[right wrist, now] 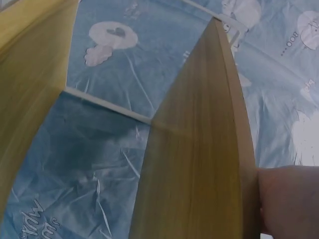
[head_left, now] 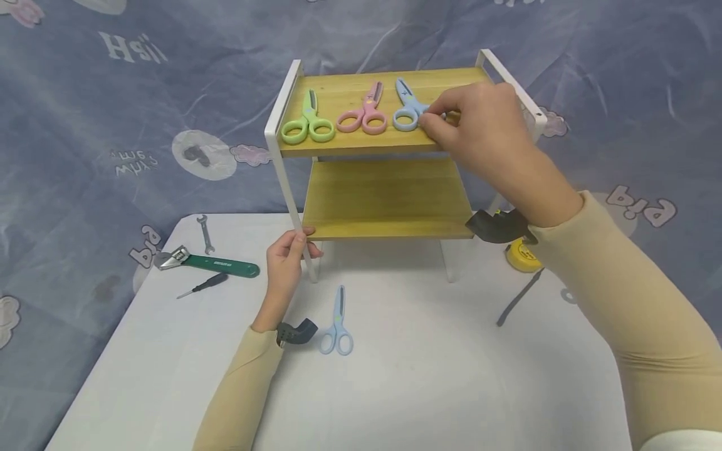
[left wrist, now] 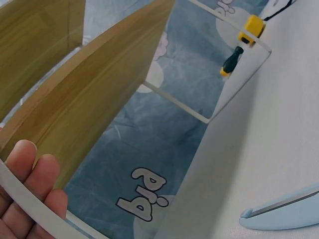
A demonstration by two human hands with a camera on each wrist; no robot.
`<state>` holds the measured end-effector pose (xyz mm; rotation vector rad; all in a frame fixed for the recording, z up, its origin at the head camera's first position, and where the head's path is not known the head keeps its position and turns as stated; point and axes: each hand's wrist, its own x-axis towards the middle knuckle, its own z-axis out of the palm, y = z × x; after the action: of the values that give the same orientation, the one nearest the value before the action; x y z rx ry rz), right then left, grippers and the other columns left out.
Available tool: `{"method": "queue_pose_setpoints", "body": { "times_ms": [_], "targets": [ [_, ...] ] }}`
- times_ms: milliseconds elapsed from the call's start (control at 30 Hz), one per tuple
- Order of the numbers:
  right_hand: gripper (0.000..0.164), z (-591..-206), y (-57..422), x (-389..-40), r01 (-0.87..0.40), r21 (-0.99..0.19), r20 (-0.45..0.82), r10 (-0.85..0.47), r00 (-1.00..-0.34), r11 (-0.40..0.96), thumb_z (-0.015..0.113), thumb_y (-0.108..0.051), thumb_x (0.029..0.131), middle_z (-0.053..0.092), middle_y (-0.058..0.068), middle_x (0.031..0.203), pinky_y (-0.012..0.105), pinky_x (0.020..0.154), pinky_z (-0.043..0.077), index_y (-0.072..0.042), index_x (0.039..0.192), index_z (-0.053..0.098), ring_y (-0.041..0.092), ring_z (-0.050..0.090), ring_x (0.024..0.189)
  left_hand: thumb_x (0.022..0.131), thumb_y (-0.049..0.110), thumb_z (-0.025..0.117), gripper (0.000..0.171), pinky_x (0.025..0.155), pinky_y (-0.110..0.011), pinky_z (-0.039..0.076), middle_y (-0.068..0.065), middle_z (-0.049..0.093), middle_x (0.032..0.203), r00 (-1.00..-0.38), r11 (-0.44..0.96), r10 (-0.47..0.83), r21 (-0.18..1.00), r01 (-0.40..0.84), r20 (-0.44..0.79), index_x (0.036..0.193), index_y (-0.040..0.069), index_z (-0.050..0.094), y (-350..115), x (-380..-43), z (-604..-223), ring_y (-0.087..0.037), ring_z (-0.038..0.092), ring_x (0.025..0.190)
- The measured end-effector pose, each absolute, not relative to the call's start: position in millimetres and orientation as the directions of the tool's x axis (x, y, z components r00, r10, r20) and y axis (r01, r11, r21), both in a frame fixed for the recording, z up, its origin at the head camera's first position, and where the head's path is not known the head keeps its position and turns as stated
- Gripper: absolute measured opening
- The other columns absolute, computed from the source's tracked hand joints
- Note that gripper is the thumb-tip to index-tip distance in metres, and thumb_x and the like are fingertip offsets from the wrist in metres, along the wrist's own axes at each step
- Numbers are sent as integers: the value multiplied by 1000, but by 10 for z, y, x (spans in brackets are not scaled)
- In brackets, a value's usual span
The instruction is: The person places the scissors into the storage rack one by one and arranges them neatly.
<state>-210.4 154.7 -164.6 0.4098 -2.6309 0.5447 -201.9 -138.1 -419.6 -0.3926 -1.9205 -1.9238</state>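
On the top board of a two-tier shelf [head_left: 389, 150] lie green scissors [head_left: 309, 114], pink scissors [head_left: 369, 108] and blue scissors [head_left: 414, 105]. My right hand [head_left: 487, 125] pinches one handle loop of the blue scissors, partly covering it. In the right wrist view that hand [right wrist: 289, 199] shows beside the board's edge, with the scissors out of sight. Lower down, my left hand [head_left: 286, 260] grips the shelf's white left leg [head_left: 287, 188]. Its fingers [left wrist: 45, 174] show behind the white bar in the left wrist view. Another pair of light blue scissors [head_left: 338, 322] lies on the table.
To the left lie a small wrench [head_left: 205, 235], a green-handled adjustable wrench [head_left: 220, 265] and a dark screwdriver [head_left: 210, 282]. A yellow tape measure [head_left: 523, 257] and a thin dark tool [head_left: 519, 298] sit on the right. Patterned cloth [head_left: 186, 94] hangs behind the white table [head_left: 429, 376].
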Motion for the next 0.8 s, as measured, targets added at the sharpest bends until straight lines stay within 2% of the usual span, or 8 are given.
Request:
{"method": "queue_pose_setpoints", "body": {
  "times_ms": [100,233,367,500,633,800],
  "targets": [
    [32,-1661,1555,-2107,-358,-329,458,-184,-870,874,61,-32,97,78,14,98,34,63,31,-8,99,81,23,46,73,105,7,51,27,74,-23,59,8,70,68,-880,22,-85,884,467,467,109,-17,65,-1376,-2015,-4191,-11,72,69],
    [32,-1709,1572,-2095,-413,-335,525,-197,-828,847,64,-31,95,79,14,96,32,65,29,-5,89,80,24,49,73,105,8,51,28,74,-25,60,7,70,67,-878,29,-88,882,471,471,107,-16,66,-1374,-2017,-4186,-16,73,69],
    [28,-1762,1580,-2074,-479,-315,603,-217,-768,819,67,-26,93,79,15,88,30,64,27,-3,82,79,23,47,66,105,7,51,28,75,-24,60,8,69,67,-880,25,-83,884,467,467,105,-17,65,-1369,-2026,-4199,-14,73,69],
    [25,-1779,1580,-2082,-513,-287,623,-249,-741,809,68,-24,93,79,15,89,29,65,29,-4,85,81,23,51,67,105,6,51,27,74,-22,58,12,69,67,-880,28,-86,884,467,467,107,-17,65,-1362,-2024,-4210,-6,72,69],
    [25,-1752,1567,-2095,-526,-254,599,-295,-744,812,65,-25,95,78,13,85,31,62,30,-7,91,81,23,46,62,105,7,51,27,75,-21,58,13,68,67,-882,42,-89,886,462,464,109,-16,65,-1359,-2017,-4202,-5,71,69],
    [27,-1680,1531,-2128,-476,-242,523,-299,-798,846,61,-29,97,63,6,58,31,54,28,-12,93,81,17,33,51,105,8,51,27,76,-24,60,10,68,67,-885,56,-96,890,452,455,109,-15,66,-1357,-2019,-4211,-12,72,69]
  ]
}}
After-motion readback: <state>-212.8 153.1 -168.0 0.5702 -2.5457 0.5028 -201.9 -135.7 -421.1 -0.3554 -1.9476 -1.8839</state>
